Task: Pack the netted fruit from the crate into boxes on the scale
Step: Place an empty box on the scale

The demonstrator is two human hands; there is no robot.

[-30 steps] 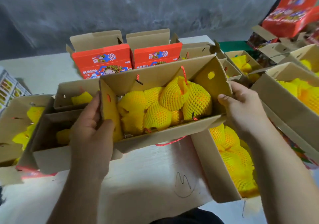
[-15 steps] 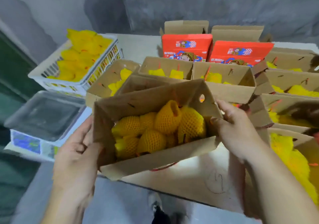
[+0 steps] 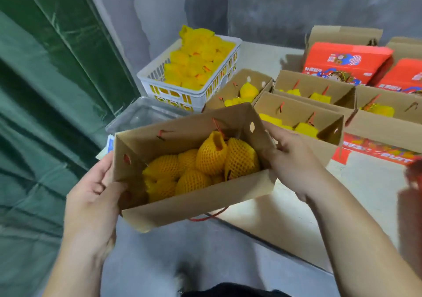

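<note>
An open cardboard box (image 3: 196, 207) filled with several yellow netted fruit (image 3: 205, 164) is held in the air between my hands. My left hand (image 3: 96, 196) grips its left end, thumb over the edge. My right hand (image 3: 290, 159) grips its right end. Just beyond the box lies the scale (image 3: 139, 116) with a clear tray on top, partly hidden by the box. Behind the scale stands a white crate (image 3: 182, 91) heaped with more netted fruit (image 3: 196, 59).
Several open boxes with fruit (image 3: 303, 118) crowd the table at the right, with red printed boxes (image 3: 344, 61) behind them. A flat sheet of cardboard (image 3: 285, 223) lies at the table's front edge. A green tarp (image 3: 45, 113) hangs on the left.
The box has travelled left in both hands, from over the table towards the scale. The view has swung left, bringing the crate and green tarp into sight.
</note>
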